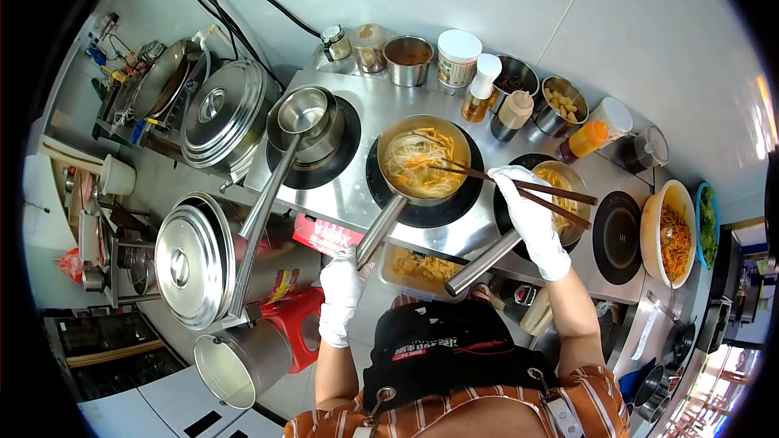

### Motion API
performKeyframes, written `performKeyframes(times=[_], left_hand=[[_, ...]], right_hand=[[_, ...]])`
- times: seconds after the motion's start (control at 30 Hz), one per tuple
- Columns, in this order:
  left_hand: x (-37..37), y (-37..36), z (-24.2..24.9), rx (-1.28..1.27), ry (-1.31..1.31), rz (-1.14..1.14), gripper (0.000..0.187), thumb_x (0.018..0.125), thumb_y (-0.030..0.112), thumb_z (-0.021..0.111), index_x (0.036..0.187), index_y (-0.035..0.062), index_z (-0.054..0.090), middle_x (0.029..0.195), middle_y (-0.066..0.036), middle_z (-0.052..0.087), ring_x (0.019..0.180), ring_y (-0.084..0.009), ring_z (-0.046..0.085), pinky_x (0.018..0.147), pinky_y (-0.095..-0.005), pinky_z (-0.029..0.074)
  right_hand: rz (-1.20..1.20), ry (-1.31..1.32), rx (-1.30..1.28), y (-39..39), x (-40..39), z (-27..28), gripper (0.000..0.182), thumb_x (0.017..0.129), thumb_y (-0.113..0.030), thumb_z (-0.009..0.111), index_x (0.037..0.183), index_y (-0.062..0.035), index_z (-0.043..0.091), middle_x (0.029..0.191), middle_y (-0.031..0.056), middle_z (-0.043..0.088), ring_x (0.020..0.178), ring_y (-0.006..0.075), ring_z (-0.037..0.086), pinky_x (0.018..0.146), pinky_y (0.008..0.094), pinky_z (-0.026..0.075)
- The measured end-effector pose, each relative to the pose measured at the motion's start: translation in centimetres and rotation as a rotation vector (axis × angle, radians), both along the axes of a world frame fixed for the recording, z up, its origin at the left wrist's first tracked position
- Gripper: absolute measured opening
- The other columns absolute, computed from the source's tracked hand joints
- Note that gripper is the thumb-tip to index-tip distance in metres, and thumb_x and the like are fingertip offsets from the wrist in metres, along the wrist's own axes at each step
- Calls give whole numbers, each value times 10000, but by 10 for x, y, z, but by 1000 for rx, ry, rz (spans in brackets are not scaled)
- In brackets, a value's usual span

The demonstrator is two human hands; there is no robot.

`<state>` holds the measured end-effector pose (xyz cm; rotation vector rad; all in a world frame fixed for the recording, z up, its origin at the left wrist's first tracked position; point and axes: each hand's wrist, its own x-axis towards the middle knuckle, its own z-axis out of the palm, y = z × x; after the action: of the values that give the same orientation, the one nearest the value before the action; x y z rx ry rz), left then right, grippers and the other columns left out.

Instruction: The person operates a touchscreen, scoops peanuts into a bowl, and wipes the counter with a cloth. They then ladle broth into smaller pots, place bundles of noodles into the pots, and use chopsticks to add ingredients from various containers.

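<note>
A white glove covers my left hand (341, 285), which is closed at the end of the handle of the middle saucepan (397, 125); its fingers are partly hidden. Noodles (410, 164) with orange and yellow shreds lie in broth inside this pan. My right hand (529, 215), gloved too, grips a pair of long dark chopsticks (560, 193), whose tips dip into the noodles. Below that hand, a second saucepan (586, 231) with yellowish food stands on the right burner, partly covered by the hand and chopsticks.
A ladle (276, 186) rests across a pot (320, 146) on the left burner. Lidded steel pots (191, 264) stand further left. Bottles and a white tub (458, 57) line the wall. A bowl of orange shreds (649, 231) sits right; a food tray (392, 276) is below the counter edge.
</note>
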<state>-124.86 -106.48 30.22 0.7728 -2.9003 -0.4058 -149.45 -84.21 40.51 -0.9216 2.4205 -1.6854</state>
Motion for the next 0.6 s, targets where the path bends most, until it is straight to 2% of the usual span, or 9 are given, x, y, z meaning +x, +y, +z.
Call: performKeyframes(times=[0.1, 0.13, 0.23, 0.3, 0.37, 0.4, 0.43, 0.53, 0.6], left_hand=[[-1, 0, 2, -5, -6, -8, 494, 686, 286, 770, 1069, 5, 638, 763, -143, 647, 687, -301, 640, 629, -384, 509], [-2, 0, 3, -6, -20, -2, 491, 688, 286, 769, 1070, 6, 638, 759, -142, 647, 687, -301, 640, 628, -385, 509], [-1, -1, 1, -3, 7, -18, 494, 690, 283, 769, 1075, 5, 637, 750, -141, 646, 683, -301, 640, 626, -379, 509], [0, -1, -1, -2, 8, -14, 486, 687, 283, 771, 1064, 6, 638, 745, -144, 644, 679, -303, 639, 625, -382, 510], [-1, 0, -1, 0, 11, -13, 478, 685, 283, 774, 1052, 7, 639, 741, -147, 643, 675, -305, 639, 624, -384, 510], [-1, 0, 0, 17, 11, 0, 473, 680, 284, 779, 1038, 9, 639, 740, -151, 641, 672, -308, 638, 624, -388, 511], [-2, 0, 0, 34, 13, 11, 467, 676, 285, 783, 1025, 11, 638, 740, -155, 640, 668, -310, 638, 624, -392, 512], [-2, 0, 0, 32, 13, 18, 456, 673, 288, 788, 1003, 14, 635, 722, -158, 633, 660, -319, 635, 625, -402, 512], [-2, -1, 1, -3, 24, 3, 473, 673, 297, 789, 1017, 12, 632, 749, -164, 636, 663, -329, 633, 625, -402, 512]], right_hand=[[94, -48, 26, 0, 2, -16, 84, 862, -55, 648, 892, 21, 666, 899, 124, 691, 799, 215, 666, 725, 288, 520], [93, -35, 24, 1, 4, -14, 86, 861, -69, 656, 892, 10, 674, 876, 109, 690, 764, 190, 659, 701, 283, 515], [10, -103, -79, 7, 1, -4, 106, 859, -95, 667, 890, 5, 678, 822, 86, 683, 714, 158, 638, 662, 271, 502], [-22, -81, -55, 9, 0, 5, 127, 864, -118, 667, 891, 5, 680, 796, 71, 671, 680, 134, 613, 628, 255, 485], [7, -278, 98, 5, 2, 12, 141, 871, -128, 661, 899, 9, 679, 803, 74, 666, 682, 134, 608, 618, 252, 478], [5, -297, 146, -1, 5, 8, 154, 878, -135, 639, 911, 8, 688, 866, 74, 688, 811, 160, 637, 762, 264, 492], [68, -267, -32, -5, 2, -20, 156, 887, -136, 630, 926, 2, 690, 895, 73, 695, 824, 160, 637, 773, 265, 493], [44, -217, -59, -5, 0, -18, 164, 901, -137, 613, 947, 0, 691, 903, 78, 695, 825, 157, 637, 776, 268, 493], [-7, -230, 33, 7, -1, -1, 160, 905, -124, 607, 962, -1, 692, 907, 81, 698, 837, 149, 637, 780, 277, 496]])
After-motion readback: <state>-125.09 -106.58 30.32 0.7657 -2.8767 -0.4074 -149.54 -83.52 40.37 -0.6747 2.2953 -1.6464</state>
